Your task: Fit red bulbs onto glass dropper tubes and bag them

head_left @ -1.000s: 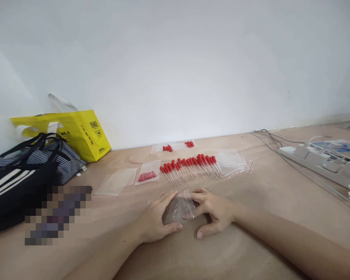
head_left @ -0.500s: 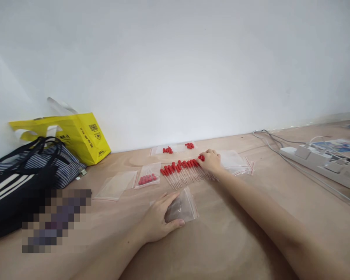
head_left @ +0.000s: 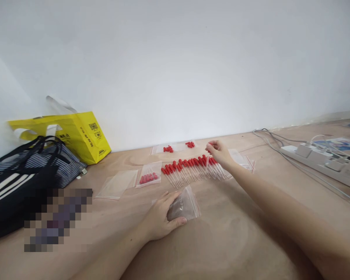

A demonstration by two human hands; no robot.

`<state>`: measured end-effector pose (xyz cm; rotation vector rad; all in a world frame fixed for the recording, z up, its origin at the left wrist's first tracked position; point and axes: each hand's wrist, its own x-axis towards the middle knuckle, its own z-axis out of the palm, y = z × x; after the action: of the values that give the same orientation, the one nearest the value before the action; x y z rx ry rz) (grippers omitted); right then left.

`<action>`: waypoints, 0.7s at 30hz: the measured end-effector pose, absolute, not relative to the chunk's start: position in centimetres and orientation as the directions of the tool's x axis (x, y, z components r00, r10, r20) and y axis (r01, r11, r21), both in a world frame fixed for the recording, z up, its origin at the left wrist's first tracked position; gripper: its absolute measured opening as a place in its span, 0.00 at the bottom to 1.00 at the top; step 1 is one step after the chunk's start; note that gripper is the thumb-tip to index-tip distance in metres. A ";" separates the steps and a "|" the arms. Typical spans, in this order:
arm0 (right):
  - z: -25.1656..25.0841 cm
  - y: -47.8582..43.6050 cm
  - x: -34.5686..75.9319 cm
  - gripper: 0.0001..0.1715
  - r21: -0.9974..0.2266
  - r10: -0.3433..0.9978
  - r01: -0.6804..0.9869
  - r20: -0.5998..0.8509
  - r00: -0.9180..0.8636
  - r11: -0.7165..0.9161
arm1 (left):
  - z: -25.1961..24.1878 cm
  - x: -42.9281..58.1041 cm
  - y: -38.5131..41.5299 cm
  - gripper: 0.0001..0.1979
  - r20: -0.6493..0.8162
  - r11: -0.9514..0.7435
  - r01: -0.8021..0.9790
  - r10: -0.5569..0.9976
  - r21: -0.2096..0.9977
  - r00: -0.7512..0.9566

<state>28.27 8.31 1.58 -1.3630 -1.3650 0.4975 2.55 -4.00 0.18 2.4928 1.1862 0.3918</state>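
Observation:
My left hand lies on the table with thumb and fingers apart, against the near left side of a clear zip bag. Raised over the right end of a row of red-topped droppers, my right hand pinches one dropper; a bit of red shows at the fingertips and its thin tube slants down below. The row's thin clear tubes point toward me. Left of the row is a zip bag with several red bulbs inside. Behind it, more small red bulbs lie on a clear bag.
Flat clear bags lie left and right of the row. A yellow shopping bag, a striped bag and a black bag stand at left. At right is a white power strip with cables. The wall rises behind.
My right hand has lifted off the droppers, up and slightly right, with one dropper in its fingers. My left hand and the zip bag have stayed nearly still.

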 end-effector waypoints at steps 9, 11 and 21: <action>-1.9 0.0 26.7 0.23 -0.944 0.940 -0.254 0.126 0.317 0.212 | 0.0 3.4 -3.5 0.30 0.142 -0.592 0.687 0.791 0.421 0.595; -2.3 -0.6 25.9 0.24 -0.939 0.958 -0.304 0.077 0.276 0.162 | 0.0 3.4 -3.5 0.30 0.156 -0.598 0.685 0.789 0.417 0.594; -2.4 -2.5 23.1 0.18 -0.996 0.950 -0.087 0.030 -0.311 0.003 | -0.3 3.3 -3.5 0.30 0.175 -0.603 0.666 0.784 0.439 0.595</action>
<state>23.11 -2.51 -2.38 -0.9650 -1.3791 1.4639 3.29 -3.51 -0.31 2.4983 1.1759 0.5067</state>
